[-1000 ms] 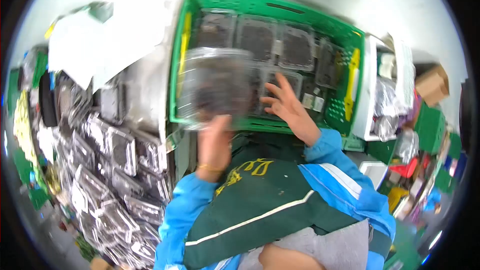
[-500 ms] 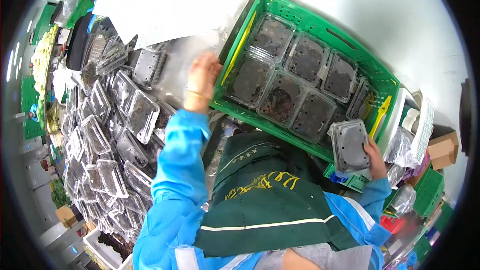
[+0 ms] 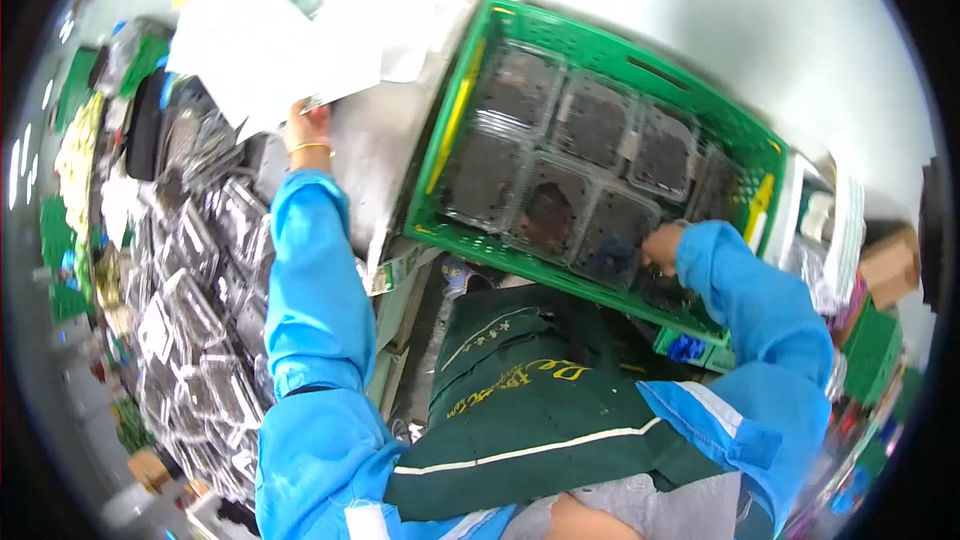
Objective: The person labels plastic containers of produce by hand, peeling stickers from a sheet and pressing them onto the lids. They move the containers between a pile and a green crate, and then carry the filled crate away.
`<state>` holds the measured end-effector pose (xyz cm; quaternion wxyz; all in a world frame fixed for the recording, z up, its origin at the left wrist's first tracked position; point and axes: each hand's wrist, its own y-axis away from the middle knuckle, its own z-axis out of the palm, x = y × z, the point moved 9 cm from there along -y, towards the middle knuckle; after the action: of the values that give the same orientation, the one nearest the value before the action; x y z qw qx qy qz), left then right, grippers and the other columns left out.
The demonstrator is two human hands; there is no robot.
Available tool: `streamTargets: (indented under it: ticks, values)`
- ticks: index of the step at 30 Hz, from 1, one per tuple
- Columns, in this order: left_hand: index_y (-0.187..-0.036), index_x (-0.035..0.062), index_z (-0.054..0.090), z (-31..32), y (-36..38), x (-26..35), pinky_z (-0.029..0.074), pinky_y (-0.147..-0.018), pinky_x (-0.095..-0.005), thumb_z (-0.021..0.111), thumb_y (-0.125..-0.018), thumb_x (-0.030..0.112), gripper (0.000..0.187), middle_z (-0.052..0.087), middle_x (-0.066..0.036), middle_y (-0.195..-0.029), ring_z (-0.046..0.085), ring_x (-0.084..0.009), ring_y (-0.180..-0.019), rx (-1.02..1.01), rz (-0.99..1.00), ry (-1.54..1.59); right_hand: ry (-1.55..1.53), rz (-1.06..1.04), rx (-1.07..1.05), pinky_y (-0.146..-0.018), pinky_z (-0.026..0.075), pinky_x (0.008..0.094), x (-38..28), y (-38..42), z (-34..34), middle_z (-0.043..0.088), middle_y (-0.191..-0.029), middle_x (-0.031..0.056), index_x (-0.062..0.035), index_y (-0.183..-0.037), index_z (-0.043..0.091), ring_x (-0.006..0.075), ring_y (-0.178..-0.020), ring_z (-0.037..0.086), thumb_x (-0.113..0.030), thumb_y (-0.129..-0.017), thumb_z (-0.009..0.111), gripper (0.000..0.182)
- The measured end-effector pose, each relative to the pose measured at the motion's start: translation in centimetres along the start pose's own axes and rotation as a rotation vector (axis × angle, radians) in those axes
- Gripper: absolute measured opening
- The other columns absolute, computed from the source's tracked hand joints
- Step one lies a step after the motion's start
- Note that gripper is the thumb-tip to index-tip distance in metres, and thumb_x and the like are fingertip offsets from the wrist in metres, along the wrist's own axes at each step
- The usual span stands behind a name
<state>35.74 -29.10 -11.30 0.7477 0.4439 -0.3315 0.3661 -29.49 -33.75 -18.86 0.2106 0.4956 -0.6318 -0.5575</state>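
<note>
My left hand is raised at the lower edge of a white paper sheet, fingers curled together. A small pale thing shows at its fingertips; I cannot tell what it is. My right hand reaches into a green crate, its fingers bent down at the edge of a clear plastic container in the near right corner. The sleeve and hand cover part of that container. Several similar lidded containers with dark contents lie in rows in the crate; one near-row container shows reddish-brown contents.
A large heap of clear plastic containers lies to the left, beside the pale table. Right of the crate are a white box, a cardboard box and another green crate. Yellow strips mark the crate's ends.
My right hand has brought the plastic container from the crate's near edge down into its corner. My left hand has moved left, away from the crate rim to the paper.
</note>
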Motion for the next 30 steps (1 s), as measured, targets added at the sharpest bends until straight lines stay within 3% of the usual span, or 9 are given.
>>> streamTargets:
  ticks: [3, 5, 8, 10, 15, 19, 24, 26, 30]
  values:
    - [-0.086, 0.0043, 0.056, 0.5, 6.7, 4.2, 0.052, -0.06, -0.0313, 0.057, -0.083, 0.016, 0.012, 0.059, -0.007, -0.08, 0.058, -0.018, -0.066, -0.143, 0.207, 0.14, 0.283, -0.156, 0.292, -0.083, 0.043, 0.043, -2.0, 3.0, -1.7, 0.066, -0.092, 0.0106, -0.0112, -0.1, 0.068, 0.03, -0.092, 0.06, -0.023, -0.061, 0.073, 0.041]
    - [-0.094, 0.0059, 0.057, 0.4, 11.4, 5.9, 0.048, -0.078, -0.0366, 0.056, -0.082, 0.016, 0.016, 0.06, -0.006, -0.095, 0.058, -0.0205, -0.091, -0.301, 0.228, 0.199, 0.284, -0.192, 0.427, -0.083, 0.042, 0.0424, -2.5, 4.8, -2.3, 0.066, -0.088, 0.0108, -0.0096, -0.093, 0.068, 0.0291, -0.091, 0.059, -0.026, -0.062, 0.073, 0.035]
    - [-0.112, 0.0003, 0.054, -1.4, 17.8, 7.7, 0.044, -0.094, -0.0407, 0.053, -0.077, 0.012, 0.037, 0.059, -0.012, -0.115, 0.056, -0.0267, -0.108, -0.341, 0.138, 0.21, -0.16, -0.1, 0.666, -0.088, 0.039, 0.0452, -1.1, 6.3, -3.0, 0.064, -0.09, 0.0123, -0.0064, -0.091, 0.068, 0.0325, -0.095, 0.057, -0.021, -0.067, 0.071, 0.028]
    - [-0.114, 0.0013, 0.054, -1.1, 21.8, 9.8, 0.043, -0.095, -0.041, 0.052, -0.077, 0.013, 0.04, 0.058, -0.011, -0.117, 0.055, -0.0264, -0.109, -0.458, 0.179, 0.188, -0.14, 0.076, 1.206, -0.093, 0.038, 0.044, 0.3, 9.9, -4.6, 0.06, -0.102, 0.0164, -0.002, -0.093, 0.065, 0.0342, -0.101, 0.053, -0.018, -0.069, 0.069, 0.029]
    - [-0.097, 0.0031, 0.06, -7.9, 17.9, 9.3, 0.046, -0.084, -0.0359, 0.058, -0.089, 0.015, 0.015, 0.061, -0.006, -0.102, 0.057, -0.0193, -0.096, -0.281, 0.287, -0.098, -0.771, 0.469, 1.548, -0.088, 0.043, 0.0388, 5.1, 11.3, 1.0, 0.057, -0.108, 0.0185, 0.0024, -0.105, 0.059, 0.0337, -0.099, 0.055, -0.02, -0.088, 0.06, 0.029]
    - [-0.095, 0.0053, 0.062, -8.9, 23.9, 4.0, 0.047, -0.071, -0.027, 0.061, -0.09, 0.021, 0.016, 0.062, -0.001, -0.085, 0.056, -0.0098, -0.076, -0.144, 0.101, -0.279, -0.895, 0.382, 1.365, -0.078, 0.047, 0.0373, 8.3, 9.8, 1.3, 0.065, -0.088, 0.0157, 0.0026, -0.098, 0.06, 0.0317, -0.081, 0.061, -0.025, -0.09, 0.058, 0.029]
    - [-0.108, 0.0039, 0.06, -18.2, 32.4, -7.6, 0.049, -0.071, -0.0271, 0.062, -0.09, 0.024, 0.026, 0.063, -0.005, -0.094, 0.059, -0.0128, -0.085, -0.007, -0.391, -0.476, -0.872, 0.777, 1.045, -0.083, 0.045, 0.0402, 12.3, 10.3, 8.2, 0.063, -0.095, 0.0215, 0.0016, -0.101, 0.058, 0.0385, -0.09, 0.059, -0.052, -0.089, 0.05, 0.056]
    - [-0.118, 0.0054, 0.054, -22.4, 31.3, -11.1, 0.049, -0.079, -0.0313, 0.063, -0.089, 0.024, 0.035, 0.061, -0.006, -0.104, 0.058, -0.0139, -0.094, 0.07, -0.399, -0.335, -1.285, 0.77, 1.042, -0.083, 0.045, 0.0383, 13.8, 7.4, 11.2, 0.062, -0.101, 0.0195, 0.001, -0.106, 0.055, 0.0325, -0.094, 0.059, -0.053, -0.086, 0.055, 0.058]
    - [-0.12, 0.0099, 0.053, -23.5, 27.6, -12.7, 0.043, -0.091, -0.0382, 0.063, -0.089, 0.025, 0.035, 0.06, -0.003, -0.112, 0.053, -0.0156, -0.107, 0.126, -0.226, -0.226, -1.291, 0.813, 1.168, -0.082, 0.045, 0.0375, 14.2, 7.0, 11.3, 0.059, -0.107, 0.0171, -0.0006, -0.11, 0.052, 0.0256, -0.098, 0.057, -0.052, -0.082, 0.062, 0.059]
